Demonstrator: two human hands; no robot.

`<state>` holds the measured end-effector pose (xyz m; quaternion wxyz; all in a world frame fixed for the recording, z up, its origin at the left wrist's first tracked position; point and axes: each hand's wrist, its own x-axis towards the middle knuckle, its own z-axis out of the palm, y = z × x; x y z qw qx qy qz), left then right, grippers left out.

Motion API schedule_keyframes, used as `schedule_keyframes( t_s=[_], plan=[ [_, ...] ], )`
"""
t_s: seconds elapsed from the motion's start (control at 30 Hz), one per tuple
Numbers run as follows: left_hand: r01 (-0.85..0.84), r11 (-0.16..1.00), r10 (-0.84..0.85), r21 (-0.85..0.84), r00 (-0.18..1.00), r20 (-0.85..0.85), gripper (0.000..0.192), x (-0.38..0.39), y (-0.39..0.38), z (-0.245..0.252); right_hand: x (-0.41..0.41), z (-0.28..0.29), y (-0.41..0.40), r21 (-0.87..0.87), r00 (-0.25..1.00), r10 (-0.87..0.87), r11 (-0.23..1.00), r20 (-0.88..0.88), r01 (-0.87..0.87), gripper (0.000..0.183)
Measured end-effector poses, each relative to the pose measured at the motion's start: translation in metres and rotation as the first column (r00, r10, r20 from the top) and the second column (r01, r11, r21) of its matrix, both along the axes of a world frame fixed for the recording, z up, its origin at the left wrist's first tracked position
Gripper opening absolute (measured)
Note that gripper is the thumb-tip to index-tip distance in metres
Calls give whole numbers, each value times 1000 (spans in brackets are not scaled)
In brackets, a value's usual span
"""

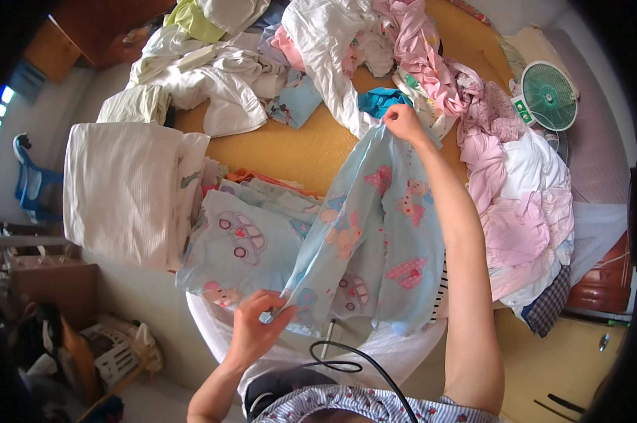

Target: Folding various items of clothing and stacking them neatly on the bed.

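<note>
Between my hands stretches a light blue cloth (366, 222) printed with pink hearts, rabbits and cars. My left hand (263, 322) pinches its near edge between thumb and fingers. Farther away, my right hand (403, 122) grips the cloth's upper corner, beside a teal cloth (382, 101). Folds hang down from the right hand toward the table's front edge. To the left lies a folded light blue cloth (244, 246) with a car print, partly covered by the held one. Behind it sit several thin folded cloths (276, 195).
A tall stack of folded white cloth (123, 190) stands at the left. Crumpled white laundry (228, 79) and a pink heap (514, 222) surround the yellow tabletop (276, 150). A green fan (548, 96) is at the right. A black cable (374, 359) loops in front of my body.
</note>
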<state>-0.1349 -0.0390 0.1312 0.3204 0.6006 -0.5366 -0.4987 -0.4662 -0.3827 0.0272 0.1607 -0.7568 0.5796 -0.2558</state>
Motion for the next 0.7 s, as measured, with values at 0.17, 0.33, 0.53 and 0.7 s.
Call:
schedule_keyframes(
  t_s=[0.17, 0.33, 0.53, 0.7],
  plan=[
    [107, 952, -95, -287, 994, 56, 19, -10, 7, 22, -31, 22, 25, -220, 963, -26, 971, 270, 88, 5],
    [261, 826, -368, -500, 921, -128, 20, -26, 10, 56, -65, 72, 65, -284, 894, -209, 898, 397, 336, 13],
    [-157, 930, 33, -332, 936, -349, 23, 11, 2, 51, -35, 81, 36, -505, 924, -232, 783, 303, 362, 12],
    [-348, 903, 324, -254, 937, -133, 23, 36, -15, 38, 25, 32, 10, -385, 943, -258, 865, 210, 323, 10]
  ],
)
